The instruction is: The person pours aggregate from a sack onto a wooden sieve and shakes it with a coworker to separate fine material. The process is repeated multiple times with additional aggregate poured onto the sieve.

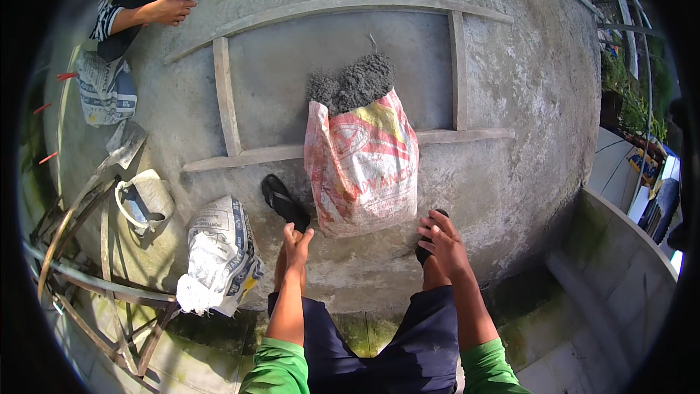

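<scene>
A white, red and yellow woven sack [364,168] lies in front of me, its mouth pointing away. A heap of wet grey mortar [357,82] spills from that mouth onto the floor inside a wooden frame [227,106]. My left hand [297,246] is off the sack's near left corner, with thumb and fingers apart and nothing in them. On the other side, my right hand [445,242] is raised near the sack's right corner. Its fingers are spread and hold nothing. Neither hand touches the sack.
Left of me stand a white-and-blue cement sack [222,248], a pail [144,201] and a shovel [125,144]. Another sack [107,87] lies beyond, near a seated person [164,9] in striped sleeves. Poles [109,284] lie at left; a low block wall [627,248] bounds the right.
</scene>
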`<act>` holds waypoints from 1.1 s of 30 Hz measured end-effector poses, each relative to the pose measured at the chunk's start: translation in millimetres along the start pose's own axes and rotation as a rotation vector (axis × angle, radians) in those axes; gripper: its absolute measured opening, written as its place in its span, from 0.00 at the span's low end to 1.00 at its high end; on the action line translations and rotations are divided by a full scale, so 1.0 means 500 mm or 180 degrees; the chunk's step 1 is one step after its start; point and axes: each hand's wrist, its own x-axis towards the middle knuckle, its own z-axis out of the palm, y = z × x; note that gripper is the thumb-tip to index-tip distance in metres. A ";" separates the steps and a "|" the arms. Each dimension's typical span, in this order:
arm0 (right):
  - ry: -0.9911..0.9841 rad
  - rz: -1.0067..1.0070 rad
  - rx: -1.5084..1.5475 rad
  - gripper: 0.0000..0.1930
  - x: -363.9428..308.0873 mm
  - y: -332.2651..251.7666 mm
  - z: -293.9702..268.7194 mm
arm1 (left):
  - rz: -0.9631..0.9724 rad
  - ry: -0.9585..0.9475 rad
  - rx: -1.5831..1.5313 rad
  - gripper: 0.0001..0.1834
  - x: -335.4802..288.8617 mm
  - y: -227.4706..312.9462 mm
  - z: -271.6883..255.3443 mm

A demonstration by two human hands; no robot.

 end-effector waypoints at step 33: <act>0.0627 -0.0504 -0.1291 0.17 0.537 0.139 -0.047 | -0.0158 -0.0605 -0.0845 0.35 0.316 0.122 0.203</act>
